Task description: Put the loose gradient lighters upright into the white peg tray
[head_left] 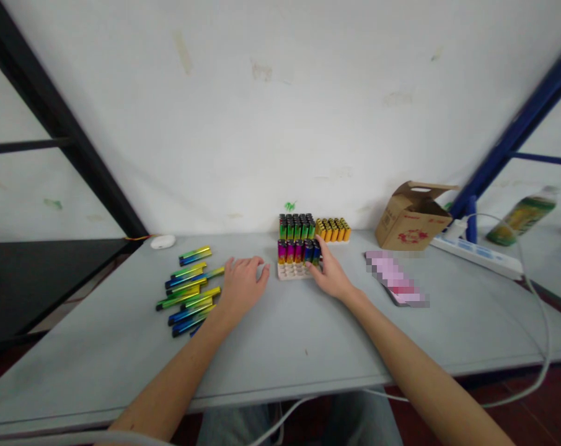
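Note:
My right hand [329, 272] reaches to the right end of a white tray with holes [289, 271], its thumb and fingers around a blue lighter [315, 251] standing there. Purple-and-orange lighters [289, 251] stand upright in the same row, left of the blue ones; the front holes of the tray show bare. My left hand [245, 282] hovers or rests just left of the tray, fingers loosely bent, thumb apart, nothing seen in it. Beside it lies a loose spread of shiny green, yellow and blue lighters [187, 288] with dark ends.
Behind the tray stand green lighters with black tops [296, 226] and yellow ones [333, 229]. At right are an opened cardboard box [413, 220], a phone [394, 279], a power strip [480, 255] with a cable and a bottle [522, 217]. A white case [163, 241] lies back left.

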Motion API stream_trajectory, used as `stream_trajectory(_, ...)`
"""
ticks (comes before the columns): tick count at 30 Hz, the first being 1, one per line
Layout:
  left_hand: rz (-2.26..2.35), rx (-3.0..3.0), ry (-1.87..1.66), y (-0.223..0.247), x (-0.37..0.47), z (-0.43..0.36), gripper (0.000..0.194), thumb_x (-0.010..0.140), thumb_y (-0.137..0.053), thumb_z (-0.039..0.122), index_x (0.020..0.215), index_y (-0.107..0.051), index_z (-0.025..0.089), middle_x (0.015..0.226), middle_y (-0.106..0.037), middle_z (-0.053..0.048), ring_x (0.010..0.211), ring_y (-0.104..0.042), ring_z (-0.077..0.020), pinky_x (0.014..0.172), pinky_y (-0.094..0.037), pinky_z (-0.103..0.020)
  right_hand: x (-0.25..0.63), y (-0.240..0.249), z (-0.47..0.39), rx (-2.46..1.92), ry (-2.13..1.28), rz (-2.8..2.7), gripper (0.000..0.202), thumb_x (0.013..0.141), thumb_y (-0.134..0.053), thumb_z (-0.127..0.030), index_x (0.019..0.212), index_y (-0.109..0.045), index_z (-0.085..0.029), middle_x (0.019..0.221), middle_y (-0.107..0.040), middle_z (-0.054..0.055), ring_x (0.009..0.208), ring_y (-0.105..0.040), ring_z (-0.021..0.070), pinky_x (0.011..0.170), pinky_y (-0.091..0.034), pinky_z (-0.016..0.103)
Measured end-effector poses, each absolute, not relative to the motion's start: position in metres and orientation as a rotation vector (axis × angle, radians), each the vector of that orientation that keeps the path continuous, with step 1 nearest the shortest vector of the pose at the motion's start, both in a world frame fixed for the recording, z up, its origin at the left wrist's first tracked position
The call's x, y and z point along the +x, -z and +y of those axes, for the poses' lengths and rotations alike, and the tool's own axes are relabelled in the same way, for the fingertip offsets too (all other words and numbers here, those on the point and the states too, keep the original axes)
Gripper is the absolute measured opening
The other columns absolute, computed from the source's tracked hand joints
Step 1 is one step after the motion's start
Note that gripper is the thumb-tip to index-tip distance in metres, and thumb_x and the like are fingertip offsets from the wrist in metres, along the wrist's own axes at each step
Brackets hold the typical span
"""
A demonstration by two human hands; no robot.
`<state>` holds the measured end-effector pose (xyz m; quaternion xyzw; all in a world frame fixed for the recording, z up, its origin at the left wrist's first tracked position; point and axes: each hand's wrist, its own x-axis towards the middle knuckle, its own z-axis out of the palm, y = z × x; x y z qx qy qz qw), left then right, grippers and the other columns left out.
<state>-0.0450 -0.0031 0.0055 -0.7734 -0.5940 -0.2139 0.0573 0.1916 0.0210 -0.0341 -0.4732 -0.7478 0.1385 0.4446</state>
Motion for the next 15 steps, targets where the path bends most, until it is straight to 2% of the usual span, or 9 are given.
stream_trajectory(2,-1.880,-2.215,0.594,-0.0020,-0.0449,-0.0046,0.040,0.092,-0.035,0.043,0.097,-0.066,0.019,0.101,-0.070,-0.012,0.103,-0.059,-0.0320,0.102,-0.020,-0.067,0.1912,0.0335,0.0210,-1.166,-0.324,-1.862,0.076,0.085,-0.053,-0.029,0.149,-0.014,-0.018,0.150,-0.032,0.014,0.136,-0.035,0.0272,0.112,-0.031,0.049)
stream_trajectory(3,-1.919,-2.173,0.564,-0.0001,-0.0447,-0.0054,0.042,0.092,-0.034,0.045,0.097,-0.067,0.019,0.104,-0.069,-0.013,0.105,-0.057,-0.0337,0.101,-0.017,-0.071,0.1910,0.0332,0.0209,-1.166,-0.314,-1.863,0.075,0.085,-0.053,-0.029,0.149,-0.015,-0.018,0.149,-0.033,0.015,0.136,-0.035,0.0272,0.112,-0.031,0.049)
stream_trajectory(5,-1.984,-2.138,0.494,0.0023,-0.0443,-0.0064,0.045,0.091,-0.034,0.048,0.100,-0.067,0.018,0.107,-0.067,-0.016,0.107,-0.054,-0.0360,0.096,-0.021,-0.072,0.1906,0.0326,0.0209,-1.174,-0.297,-1.859,0.075,0.085,-0.053,-0.030,0.149,-0.016,-0.017,0.149,-0.034,0.015,0.137,-0.034,0.0273,0.112,-0.030,0.049)
stream_trajectory(7,-2.027,-2.135,0.429,0.0019,-0.0448,-0.0065,0.048,0.091,-0.032,0.049,0.102,-0.066,0.017,0.108,-0.065,-0.017,0.107,-0.054,-0.0366,0.092,-0.030,-0.068,0.1902,0.0322,0.0208,-1.187,-0.287,-1.853,0.074,0.086,-0.052,-0.030,0.149,-0.016,-0.016,0.148,-0.034,0.016,0.137,-0.034,0.0274,0.112,-0.030,0.049)
stream_trajectory(10,-2.039,-2.155,0.370,-0.0026,-0.0462,-0.0058,0.052,0.093,-0.027,0.049,0.099,-0.066,0.015,0.105,-0.065,-0.018,0.101,-0.057,-0.0342,0.086,-0.042,-0.055,0.1902,0.0320,0.0207,-1.191,-0.281,-1.853,0.073,0.086,-0.052,-0.030,0.148,-0.017,-0.016,0.147,-0.037,0.017,0.136,-0.034,0.0274,0.112,-0.031,0.049)
stream_trajectory(12,-2.032,-2.178,0.364,-0.0057,-0.0470,-0.0052,0.054,0.093,-0.025,0.048,0.096,-0.066,0.014,0.102,-0.065,-0.017,0.098,-0.059,-0.0325,0.083,-0.045,-0.048,0.1905,0.0319,0.0206,-1.194,-0.276,-1.860,0.072,0.086,-0.051,-0.029,0.148,-0.017,-0.016,0.145,-0.039,0.017,0.136,-0.035,0.0276,0.112,-0.031,0.050)
stream_trajectory(15,-2.003,-2.180,0.402,-0.0075,-0.0485,-0.0032,0.050,0.093,-0.028,0.046,0.099,-0.066,0.015,0.103,-0.066,-0.016,0.099,-0.059,-0.0310,0.083,-0.045,-0.044,0.1910,0.0316,0.0202,-1.216,-0.278,-1.868,0.072,0.086,-0.050,-0.029,0.148,-0.016,-0.014,0.144,-0.039,0.019,0.136,-0.035,0.0279,0.111,-0.031,0.050)
